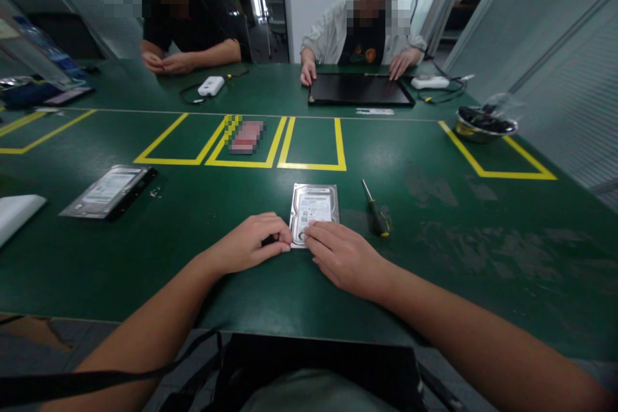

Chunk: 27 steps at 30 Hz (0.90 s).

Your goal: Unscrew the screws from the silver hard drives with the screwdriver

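A silver hard drive with a white label (316, 203) lies flat on the green table in front of me. My left hand (255, 241) rests at its left edge, fingers curled, the thumb and fingertips close to the lower left corner; whether they pinch anything is hidden. Across the drive's lower right part lies my right hand (345, 254), its fingers together over the label and the lower edge covered. To the right, a screwdriver (379, 219) with a black and yellow handle lies on the table, touched by neither hand.
Another drive (109, 192) lies left, small bits beside it. A white object (18, 215) is at the far left. Yellow tape outlines (313, 166) mark the table; a metal bowl (485, 129) stands right. Across the table, one person touches a black panel (362, 90); another sits left.
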{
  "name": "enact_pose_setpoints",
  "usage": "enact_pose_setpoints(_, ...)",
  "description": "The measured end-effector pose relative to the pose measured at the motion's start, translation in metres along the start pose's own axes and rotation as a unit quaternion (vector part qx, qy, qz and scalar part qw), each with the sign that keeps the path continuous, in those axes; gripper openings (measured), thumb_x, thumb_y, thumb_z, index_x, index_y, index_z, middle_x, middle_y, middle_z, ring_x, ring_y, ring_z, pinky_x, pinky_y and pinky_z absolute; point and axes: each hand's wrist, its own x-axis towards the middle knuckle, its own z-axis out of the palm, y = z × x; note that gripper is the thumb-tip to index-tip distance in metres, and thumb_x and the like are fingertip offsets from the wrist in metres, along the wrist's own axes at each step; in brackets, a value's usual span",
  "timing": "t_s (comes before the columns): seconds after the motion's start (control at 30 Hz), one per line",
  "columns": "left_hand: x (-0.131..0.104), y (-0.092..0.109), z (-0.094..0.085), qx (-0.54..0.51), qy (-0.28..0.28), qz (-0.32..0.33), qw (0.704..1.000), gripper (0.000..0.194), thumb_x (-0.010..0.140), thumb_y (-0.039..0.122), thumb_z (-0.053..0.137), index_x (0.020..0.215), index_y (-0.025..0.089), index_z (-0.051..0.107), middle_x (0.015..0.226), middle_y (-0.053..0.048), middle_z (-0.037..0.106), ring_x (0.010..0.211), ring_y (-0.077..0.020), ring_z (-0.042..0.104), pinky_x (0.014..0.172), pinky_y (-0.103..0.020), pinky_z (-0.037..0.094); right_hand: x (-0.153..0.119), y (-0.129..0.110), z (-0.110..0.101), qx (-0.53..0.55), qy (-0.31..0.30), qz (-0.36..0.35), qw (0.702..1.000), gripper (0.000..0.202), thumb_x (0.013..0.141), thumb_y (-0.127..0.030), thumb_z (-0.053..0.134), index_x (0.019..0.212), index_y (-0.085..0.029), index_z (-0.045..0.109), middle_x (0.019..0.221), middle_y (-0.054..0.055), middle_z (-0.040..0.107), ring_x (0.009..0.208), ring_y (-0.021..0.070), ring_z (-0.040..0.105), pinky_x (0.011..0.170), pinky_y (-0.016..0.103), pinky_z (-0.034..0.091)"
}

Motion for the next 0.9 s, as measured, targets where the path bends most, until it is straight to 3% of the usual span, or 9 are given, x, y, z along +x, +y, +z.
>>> enact_pose_setpoints(0.9, 0.0016, 0.001, 0.0003, -0.015, -0.002, 0.004, 1.0, 0.009, 0.091, 0.025, 0.059, 0.089, 0.017, 0.064, 0.084, -0.002, 0.064, 0.081, -0.0146, 0.056, 0.077, -0.027, 0.042, 0.0004, -0.0003, -0.0001, -0.017, -0.003, -0.005, 1.0, 0.033, 0.093, -0.017, 0.051, 0.122, -0.005, 0.061, 0.123, 0.017, 0.065, 0.121, 0.0273, 0.059, 0.107, 0.043, 0.049)
